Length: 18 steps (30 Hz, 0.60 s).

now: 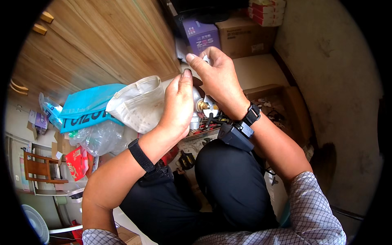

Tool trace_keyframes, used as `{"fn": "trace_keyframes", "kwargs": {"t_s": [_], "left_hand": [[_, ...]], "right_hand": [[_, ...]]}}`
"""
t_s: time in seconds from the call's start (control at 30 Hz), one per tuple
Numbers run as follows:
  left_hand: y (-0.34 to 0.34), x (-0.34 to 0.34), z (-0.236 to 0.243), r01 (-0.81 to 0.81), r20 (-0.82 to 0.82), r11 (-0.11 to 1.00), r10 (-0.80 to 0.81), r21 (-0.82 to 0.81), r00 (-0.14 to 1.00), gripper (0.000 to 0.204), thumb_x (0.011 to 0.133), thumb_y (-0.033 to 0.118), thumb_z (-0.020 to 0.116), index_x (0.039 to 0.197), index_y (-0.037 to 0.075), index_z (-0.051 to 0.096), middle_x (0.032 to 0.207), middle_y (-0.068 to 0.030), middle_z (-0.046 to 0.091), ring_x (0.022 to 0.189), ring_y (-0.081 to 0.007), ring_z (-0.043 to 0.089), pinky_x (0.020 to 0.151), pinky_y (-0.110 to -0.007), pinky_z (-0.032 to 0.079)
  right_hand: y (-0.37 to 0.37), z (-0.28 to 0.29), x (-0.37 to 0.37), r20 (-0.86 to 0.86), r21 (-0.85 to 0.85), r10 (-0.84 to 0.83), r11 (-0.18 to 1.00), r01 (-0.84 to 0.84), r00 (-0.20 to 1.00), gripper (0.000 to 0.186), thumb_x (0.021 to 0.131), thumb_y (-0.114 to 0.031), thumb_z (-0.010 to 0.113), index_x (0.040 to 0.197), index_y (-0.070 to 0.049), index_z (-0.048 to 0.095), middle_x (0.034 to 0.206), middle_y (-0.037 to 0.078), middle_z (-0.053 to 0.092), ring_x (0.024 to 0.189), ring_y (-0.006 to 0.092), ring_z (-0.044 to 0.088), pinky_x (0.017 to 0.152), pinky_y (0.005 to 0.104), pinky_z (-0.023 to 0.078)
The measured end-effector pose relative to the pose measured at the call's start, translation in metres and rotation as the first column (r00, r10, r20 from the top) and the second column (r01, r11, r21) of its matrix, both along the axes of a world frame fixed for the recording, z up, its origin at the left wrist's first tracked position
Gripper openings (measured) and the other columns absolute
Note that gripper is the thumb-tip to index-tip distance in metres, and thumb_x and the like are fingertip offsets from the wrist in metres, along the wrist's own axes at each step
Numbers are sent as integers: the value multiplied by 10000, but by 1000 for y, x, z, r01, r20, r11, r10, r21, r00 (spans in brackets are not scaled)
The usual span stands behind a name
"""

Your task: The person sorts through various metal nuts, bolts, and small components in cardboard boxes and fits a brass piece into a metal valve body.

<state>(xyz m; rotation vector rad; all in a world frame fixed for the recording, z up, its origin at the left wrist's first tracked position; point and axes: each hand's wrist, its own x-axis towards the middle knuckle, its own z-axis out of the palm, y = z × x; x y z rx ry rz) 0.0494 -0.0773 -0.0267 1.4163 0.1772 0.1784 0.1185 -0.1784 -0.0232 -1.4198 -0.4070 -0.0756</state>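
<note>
Right hand (220, 75) clenched round flat silvery tool (207, 60), left hand (177, 104) — grip unclear — beside rounded brass fitting (202, 105)

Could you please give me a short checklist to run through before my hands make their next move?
1. Right hand gripping the silver wrench-like tool: ok, it shows between thumb and fingers.
2. Left hand firmly on the silver part with the brass fitting: cannot tell, its fingers are hidden.
3. Tool seated on that fitting: cannot tell, the contact is too small.
4. Left wrist strap and right wrist strap in place: ok, both wrap the wrists.
5. Space beside the left hand clear: not ok, a white bag sits right there in view.
</note>
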Motion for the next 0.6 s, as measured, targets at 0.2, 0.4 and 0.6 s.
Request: {"fn": "trace_keyframes", "kwargs": {"t_s": [0.2, 0.4, 0.6], "left_hand": [[5, 4, -9, -54, 83, 995, 48, 78, 995, 321, 1076, 279, 388, 1113, 18, 572, 1007, -61, 628, 880, -118, 622, 767, -279, 529], [3, -2, 0, -38, 6, 998, 38, -54, 999, 320, 1073, 280, 393, 1040, 24, 582, 956, -59, 626, 856, -117, 625, 756, -279, 531], [-3, 0, -4, -49, 22, 997, 51, -52, 998, 316, 1074, 281, 385, 1051, 33, 578, 980, -54, 630, 889, -119, 628, 784, -282, 530]], "right_hand": [[5, 4, -5, -90, 85, -10, 996, 18, 996, 291, 900, -237, 704, 796, -5, 563, 639, 28, 569, 591, 77, 505, 510, 278, 432], [3, 7, -9, -178, 116, 25, 993, -4, 984, 288, 910, -239, 697, 803, -10, 561, 640, 17, 572, 587, 61, 514, 501, 265, 434], [5, 3, -9, -170, 133, 16, 991, 7, 985, 281, 910, -236, 696, 803, -14, 562, 659, 15, 577, 603, 56, 497, 515, 260, 430]]}}
